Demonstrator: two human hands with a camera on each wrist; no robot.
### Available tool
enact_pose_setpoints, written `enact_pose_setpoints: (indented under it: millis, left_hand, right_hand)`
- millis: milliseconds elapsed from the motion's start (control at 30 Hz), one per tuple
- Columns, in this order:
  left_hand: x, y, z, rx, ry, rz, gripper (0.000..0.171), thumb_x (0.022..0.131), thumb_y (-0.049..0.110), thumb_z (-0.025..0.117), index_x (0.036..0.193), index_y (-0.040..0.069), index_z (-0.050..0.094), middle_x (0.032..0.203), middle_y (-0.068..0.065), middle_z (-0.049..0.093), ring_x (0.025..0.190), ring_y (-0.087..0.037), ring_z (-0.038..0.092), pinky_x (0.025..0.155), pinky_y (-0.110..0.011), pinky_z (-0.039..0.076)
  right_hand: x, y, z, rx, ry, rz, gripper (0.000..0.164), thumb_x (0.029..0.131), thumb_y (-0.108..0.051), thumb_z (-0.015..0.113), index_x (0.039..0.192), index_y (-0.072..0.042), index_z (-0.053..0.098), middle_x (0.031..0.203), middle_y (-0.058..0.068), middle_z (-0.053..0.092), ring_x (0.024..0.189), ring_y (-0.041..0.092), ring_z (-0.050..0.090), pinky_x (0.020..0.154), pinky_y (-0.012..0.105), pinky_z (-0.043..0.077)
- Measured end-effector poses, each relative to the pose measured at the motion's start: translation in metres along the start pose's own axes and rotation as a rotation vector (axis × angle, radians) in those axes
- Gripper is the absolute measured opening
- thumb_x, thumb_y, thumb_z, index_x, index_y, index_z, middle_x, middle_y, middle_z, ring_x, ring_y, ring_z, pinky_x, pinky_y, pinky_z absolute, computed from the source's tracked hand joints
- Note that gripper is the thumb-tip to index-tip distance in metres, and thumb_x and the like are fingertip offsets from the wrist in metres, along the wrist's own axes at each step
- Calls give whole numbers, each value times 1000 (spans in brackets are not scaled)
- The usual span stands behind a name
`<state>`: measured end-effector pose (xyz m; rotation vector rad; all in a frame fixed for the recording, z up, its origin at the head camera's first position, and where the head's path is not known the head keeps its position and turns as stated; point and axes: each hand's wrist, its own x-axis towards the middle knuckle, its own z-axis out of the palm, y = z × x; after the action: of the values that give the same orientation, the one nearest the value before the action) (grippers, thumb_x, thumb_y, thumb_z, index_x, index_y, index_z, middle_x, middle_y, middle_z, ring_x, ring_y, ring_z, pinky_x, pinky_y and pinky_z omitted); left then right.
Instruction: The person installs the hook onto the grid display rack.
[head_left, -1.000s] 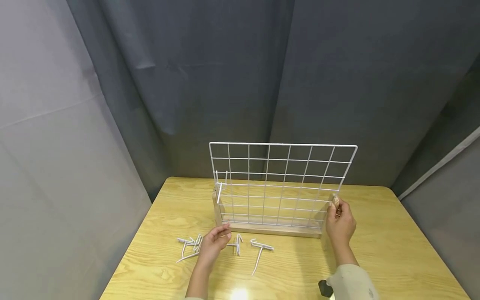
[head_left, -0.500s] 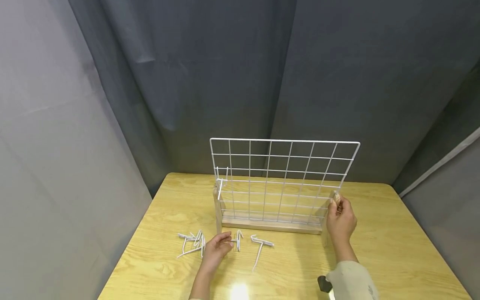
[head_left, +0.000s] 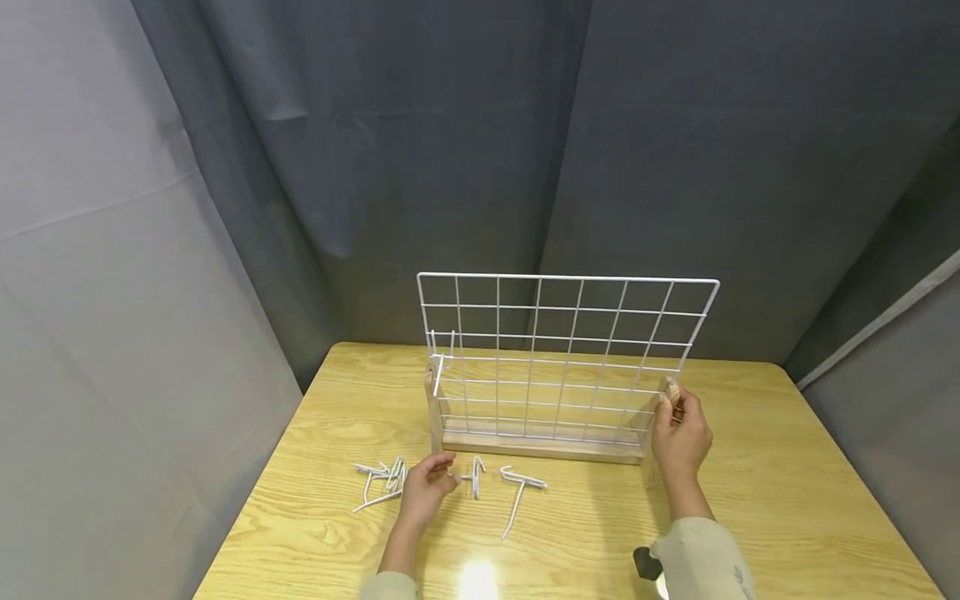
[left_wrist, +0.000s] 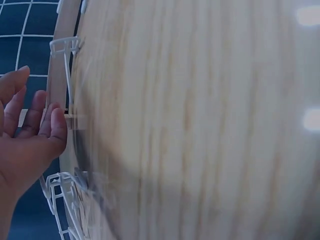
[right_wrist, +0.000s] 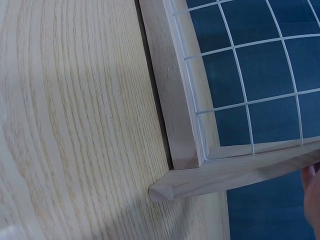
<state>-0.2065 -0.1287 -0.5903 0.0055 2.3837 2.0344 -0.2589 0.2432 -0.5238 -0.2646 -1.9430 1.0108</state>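
A white wire grid panel [head_left: 568,277] stands in a wooden stand [head_left: 542,448] on the table. My right hand [head_left: 681,437] grips the top of the stand's right upright, fingers and thumb closed around it. My left hand [head_left: 422,493] hovers in front of the stand's left end, fingers loosely bent, with nothing visible held. Just right of its fingertips lies a white wire hook [head_left: 476,478]; I cannot tell whether they touch. Another T-shaped hook [head_left: 517,498] lies farther right, and a tangled group of hooks [head_left: 382,482] sits left of this hand. One hook [head_left: 439,375] hangs at the panel's left edge.
The wooden table [head_left: 787,517] reaches past both sides of the stand. Dark curtains [head_left: 450,167] hang behind its back edge, with a light grey cloth [head_left: 112,292] on the left. A small black object [head_left: 647,563] is by the right sleeve.
My left hand has come slightly away from the stand's base and stays near the loose hooks. The right hand keeps its grip on the upright. The head view has shifted a little.
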Motion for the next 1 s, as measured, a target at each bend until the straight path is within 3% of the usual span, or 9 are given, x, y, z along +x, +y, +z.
enact_pose_setpoints:
  millis: [400,600,767,1000]
  left_hand:
    - [12,-5,0,239,-15,9,40,75,-2,68,114,4,64,114,-11,61,107,-34,53,87,-47,46]
    - [13,-4,1,383,-28,12,31,72,-6,68,101,5,69,95,-6,66,89,-26,58,75,-40,50]
    - [11,-2,3,449,-16,39,27,67,-9,69,91,3,70,82,-4,66,75,-18,59,65,-31,50]
    - [5,-3,12,526,-54,79,20,70,-12,62,83,2,69,68,1,57,61,-11,50,52,-23,45]
  right_hand:
    - [0,1,1,5,10,-13,23,87,-8,61,105,6,60,83,21,64,70,-20,40,62,4,33]
    - [-1,0,0,10,9,-11,22,87,-7,61,105,6,60,83,21,64,71,-20,41,62,3,33]
    - [-2,-1,0,10,7,-8,22,87,-6,61,105,7,60,84,22,63,71,-19,41,62,4,33]
    - [-1,1,0,11,12,-6,22,87,-6,61,105,7,60,84,21,63,71,-20,41,62,3,33]
